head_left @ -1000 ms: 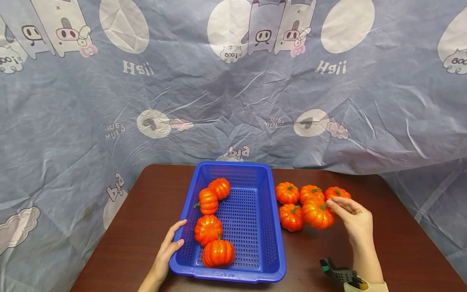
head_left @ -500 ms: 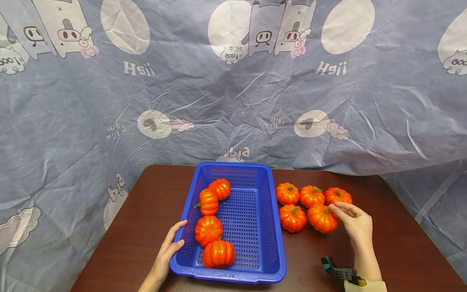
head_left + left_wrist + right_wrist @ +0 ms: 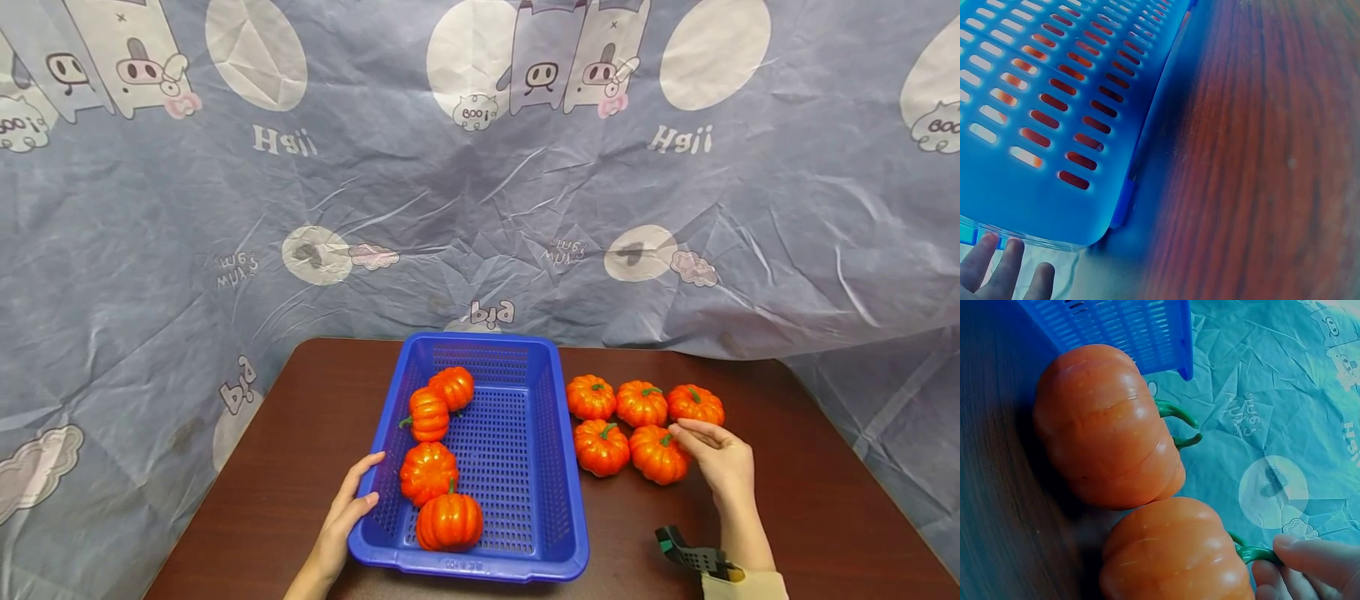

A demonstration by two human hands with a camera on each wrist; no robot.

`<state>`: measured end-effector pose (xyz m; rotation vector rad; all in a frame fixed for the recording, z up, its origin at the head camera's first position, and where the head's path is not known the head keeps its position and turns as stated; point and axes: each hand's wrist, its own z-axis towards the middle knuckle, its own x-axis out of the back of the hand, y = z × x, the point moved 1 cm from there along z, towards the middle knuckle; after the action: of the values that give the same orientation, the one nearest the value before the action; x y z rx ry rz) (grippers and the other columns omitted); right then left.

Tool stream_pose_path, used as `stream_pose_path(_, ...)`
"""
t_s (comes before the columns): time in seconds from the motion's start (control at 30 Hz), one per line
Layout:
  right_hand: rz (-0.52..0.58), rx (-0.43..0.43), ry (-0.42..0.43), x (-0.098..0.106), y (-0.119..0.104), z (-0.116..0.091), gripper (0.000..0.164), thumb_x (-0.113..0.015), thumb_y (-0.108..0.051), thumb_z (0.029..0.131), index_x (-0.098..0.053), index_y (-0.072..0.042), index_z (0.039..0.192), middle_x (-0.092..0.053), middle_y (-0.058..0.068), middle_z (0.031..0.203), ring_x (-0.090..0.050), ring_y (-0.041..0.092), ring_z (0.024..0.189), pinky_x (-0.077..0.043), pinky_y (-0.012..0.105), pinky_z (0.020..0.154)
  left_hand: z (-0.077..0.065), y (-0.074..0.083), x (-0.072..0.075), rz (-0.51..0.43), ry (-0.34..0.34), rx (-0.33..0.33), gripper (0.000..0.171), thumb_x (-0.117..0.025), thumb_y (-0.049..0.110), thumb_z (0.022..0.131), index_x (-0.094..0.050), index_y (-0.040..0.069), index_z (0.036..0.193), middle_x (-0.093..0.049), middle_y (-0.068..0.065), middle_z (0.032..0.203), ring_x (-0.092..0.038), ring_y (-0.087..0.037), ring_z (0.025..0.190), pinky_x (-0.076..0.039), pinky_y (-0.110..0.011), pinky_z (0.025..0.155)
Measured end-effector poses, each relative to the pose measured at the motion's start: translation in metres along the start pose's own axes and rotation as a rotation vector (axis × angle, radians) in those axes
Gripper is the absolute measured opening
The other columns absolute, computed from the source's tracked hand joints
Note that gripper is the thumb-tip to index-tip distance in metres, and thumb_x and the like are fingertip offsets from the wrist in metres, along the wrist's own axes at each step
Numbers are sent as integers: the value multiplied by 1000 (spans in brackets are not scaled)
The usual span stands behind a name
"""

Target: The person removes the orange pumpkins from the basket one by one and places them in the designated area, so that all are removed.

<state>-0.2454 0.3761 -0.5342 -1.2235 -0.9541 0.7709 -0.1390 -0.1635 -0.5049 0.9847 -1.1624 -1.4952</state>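
Note:
My right hand (image 3: 722, 467) pinches the green stem of a small orange pumpkin (image 3: 660, 456) between thumb and fingers, at the front of a pumpkin group right of the basket. The right wrist view shows the thumb on the stem (image 3: 1257, 554) of that pumpkin (image 3: 1175, 556), beside a neighbouring pumpkin (image 3: 1107, 428). My left hand (image 3: 341, 521) rests on the left rim of the blue plastic basket (image 3: 573, 500), fingers fairly straight. In the left wrist view its fingertips (image 3: 1013, 247) lie against the rim. Several pumpkins lie along the left inside the basket, including a front one (image 3: 448, 522).
Two rows of pumpkins sit right of the basket, with a back-left one (image 3: 591, 397) and a front-left one (image 3: 602, 447) close to its wall. The brown table (image 3: 262, 483) meets a hanging grey-blue printed cloth (image 3: 480, 208) behind. A black device (image 3: 693, 557) is on the right wrist.
The pumpkin pinched in my right hand has come down and shifted slightly right, then back left, settling in the front row. The left hand and basket stay put.

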Motion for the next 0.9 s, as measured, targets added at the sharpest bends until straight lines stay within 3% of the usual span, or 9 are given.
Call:
stream_pose_path(0.33, -170, 63, -31, 2, -2, 1, 55, -77, -41, 74, -67, -3, 113, -70, -15, 86, -65, -1, 76, -49, 15, 63, 1, -1, 0, -29, 19, 21, 48, -38, 10, 94, -33, 5, 141, -35, -23, 134, -52, -33, 106, -48, -38, 83)
stream_pose_path(0.47, -158, 100, -25, -1, -35, -17, 46, -77, -35, 76, -69, -4, 110, -70, -12, 84, -63, -5, 75, -48, 12, 62, 0, -1, 0, -25, 17, 25, 48, -39, 11, 94, -32, 6, 142, -35, -22, 135, -52, -33, 107, -48, -38, 84)
stream_pose_path(0.63, -137, 144, -8, -14, -88, -46, 37, -76, -24, 79, -68, -1, 108, -67, -21, 81, -62, -8, 75, -46, 10, 64, 0, 0, 1, -19, -9, 11, 48, -38, 12, 95, -30, 5, 142, -34, -24, 135, -51, -34, 109, -48, -38, 85)
stream_pose_path(0.9, -66, 202, -130, -32, -133, -70, 27, -72, -15, 83, -68, -5, 108, -67, -19, 88, -64, -1, 79, -47, 11, 71, 0, 3, -1, -31, -5, 11, 47, -37, 10, 95, -31, 5, 141, -33, -25, 134, -51, -33, 108, -48, -39, 85)
